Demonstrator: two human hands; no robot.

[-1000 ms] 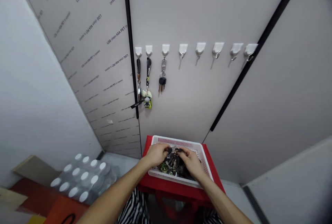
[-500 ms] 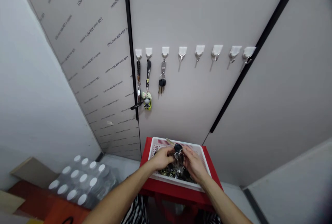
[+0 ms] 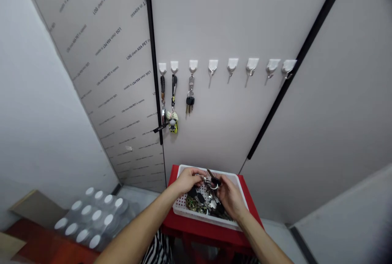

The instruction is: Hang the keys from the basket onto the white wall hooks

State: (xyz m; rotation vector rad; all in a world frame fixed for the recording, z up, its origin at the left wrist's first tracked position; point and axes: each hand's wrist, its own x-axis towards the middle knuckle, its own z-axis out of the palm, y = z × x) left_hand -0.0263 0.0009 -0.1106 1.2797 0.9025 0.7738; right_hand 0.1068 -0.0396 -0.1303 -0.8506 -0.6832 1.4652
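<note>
Over a white plastic basket (image 3: pixel 208 217), both hands hold a bunch of keys (image 3: pixel 215 183). My left hand (image 3: pixel 190 180) is closed in a pinch on the silvery metal end of the bunch. My right hand (image 3: pixel 229 194) grips its other side, near a metal ring and a key with a black head. Beneath the hands, more keys (image 3: pixel 200 198) and keyrings (image 3: pixel 192 203) lie heaped in the basket. The right fingers partly cover the keys they hold.
The basket stands on a red stool (image 3: pixel 196 224). A row of white hooks (image 3: pixel 213 66) runs along the wall; a braided strap (image 3: pixel 162 86), a figure keychain (image 3: pixel 173 124) and a key bunch (image 3: pixel 190 101) hang at its left. Capped bottles (image 3: pixel 92 219) stand at lower left.
My hands have shifted the keys: the left hand has moved up onto the metal end, and the black-headed key has tipped to the right. More of the basket's contents now shows.
</note>
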